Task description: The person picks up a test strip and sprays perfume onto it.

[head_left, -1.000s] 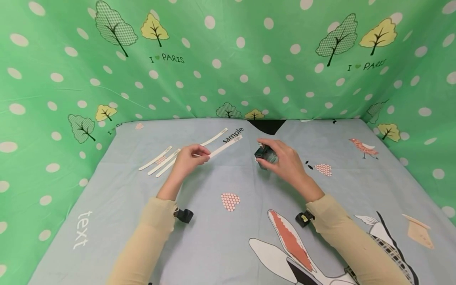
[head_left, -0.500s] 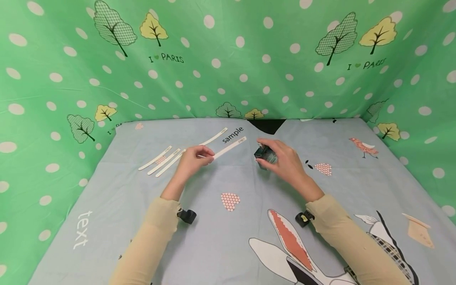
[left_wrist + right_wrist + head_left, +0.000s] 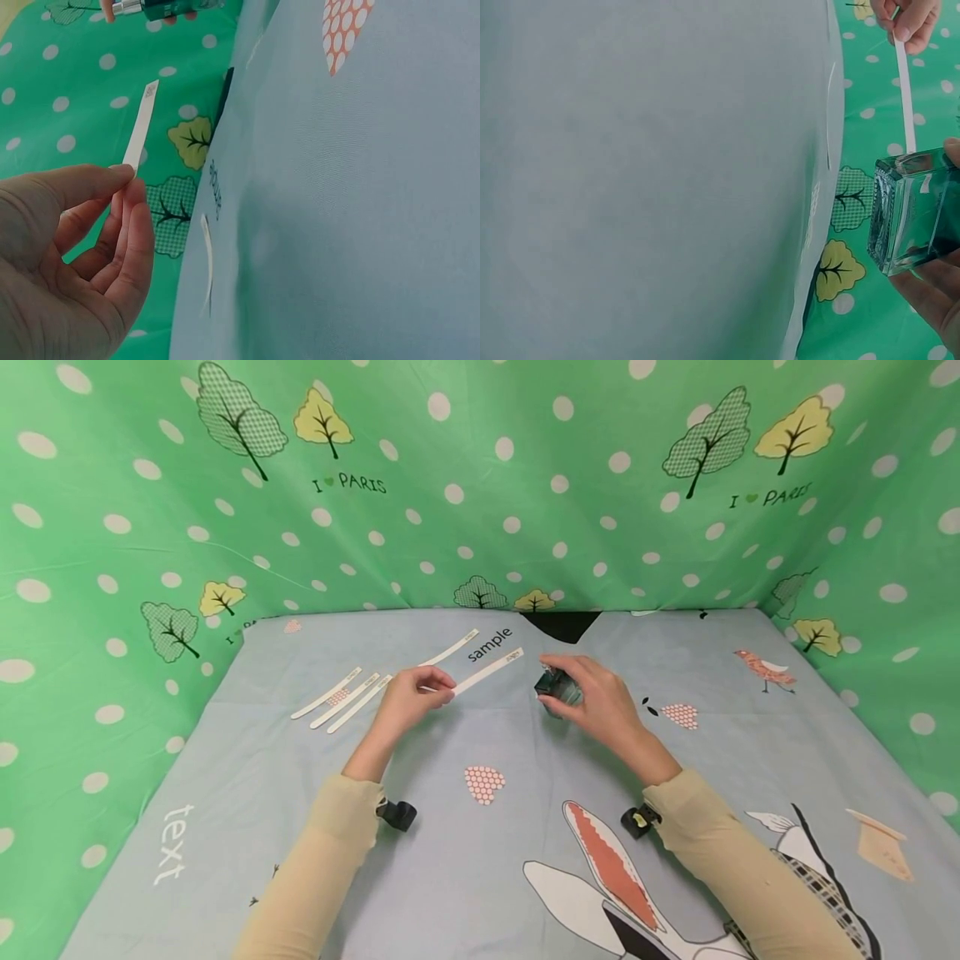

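My left hand (image 3: 414, 695) pinches a white paper perfume test strip (image 3: 489, 671) between thumb and fingertips. The strip slants up and to the right, its printed end away from the fingers, as the left wrist view also shows. To the right of it, my right hand (image 3: 600, 700) grips a square teal glass perfume bottle (image 3: 550, 683). One finger lies on the silver spray top (image 3: 127, 6); the thumb is at the lower side of the glass. A short gap separates the strip's printed end from the bottle in the head view.
Several more white strips (image 3: 327, 693) lie on the blue-grey patterned cloth (image 3: 450, 860) to the left. One strip (image 3: 453, 647) lies farther back, partly behind my left hand. Green dotted fabric (image 3: 420, 527) hangs behind and at both sides.
My left hand has shifted slightly right with the test strip, bringing its printed end nearer the bottle. My right hand and the bottle stay almost in place.
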A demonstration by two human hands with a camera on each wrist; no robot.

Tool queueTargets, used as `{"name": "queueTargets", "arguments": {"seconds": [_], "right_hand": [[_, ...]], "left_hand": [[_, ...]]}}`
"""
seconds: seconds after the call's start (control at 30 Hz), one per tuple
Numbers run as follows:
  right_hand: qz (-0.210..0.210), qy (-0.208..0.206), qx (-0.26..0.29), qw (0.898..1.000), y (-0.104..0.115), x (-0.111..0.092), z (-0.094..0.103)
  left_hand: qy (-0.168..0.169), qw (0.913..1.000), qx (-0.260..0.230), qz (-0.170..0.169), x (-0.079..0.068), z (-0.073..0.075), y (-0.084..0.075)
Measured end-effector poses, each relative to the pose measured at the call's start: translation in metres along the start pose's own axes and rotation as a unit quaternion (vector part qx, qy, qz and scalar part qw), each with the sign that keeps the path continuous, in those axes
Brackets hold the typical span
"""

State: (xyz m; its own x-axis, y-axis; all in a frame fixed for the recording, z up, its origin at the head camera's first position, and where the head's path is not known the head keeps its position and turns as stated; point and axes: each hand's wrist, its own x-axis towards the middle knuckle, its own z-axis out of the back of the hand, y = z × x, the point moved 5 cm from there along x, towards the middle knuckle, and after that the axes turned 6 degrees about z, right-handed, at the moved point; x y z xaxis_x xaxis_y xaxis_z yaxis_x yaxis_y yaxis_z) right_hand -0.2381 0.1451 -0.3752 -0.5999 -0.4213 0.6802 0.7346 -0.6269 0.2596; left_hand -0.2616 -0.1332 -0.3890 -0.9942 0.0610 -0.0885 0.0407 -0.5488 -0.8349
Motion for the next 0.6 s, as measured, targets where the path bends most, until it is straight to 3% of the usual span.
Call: {"name": "queueTargets", "arguments": {"seconds": [0.6], "right_hand": [[-0.021, 0.004, -0.019, 1.000, -0.0025, -0.0013, 0.0023]], "left_hand": [[-0.003, 1.0000, 0.002, 0.003, -0.0007, 0.0027, -0.0024]]}}
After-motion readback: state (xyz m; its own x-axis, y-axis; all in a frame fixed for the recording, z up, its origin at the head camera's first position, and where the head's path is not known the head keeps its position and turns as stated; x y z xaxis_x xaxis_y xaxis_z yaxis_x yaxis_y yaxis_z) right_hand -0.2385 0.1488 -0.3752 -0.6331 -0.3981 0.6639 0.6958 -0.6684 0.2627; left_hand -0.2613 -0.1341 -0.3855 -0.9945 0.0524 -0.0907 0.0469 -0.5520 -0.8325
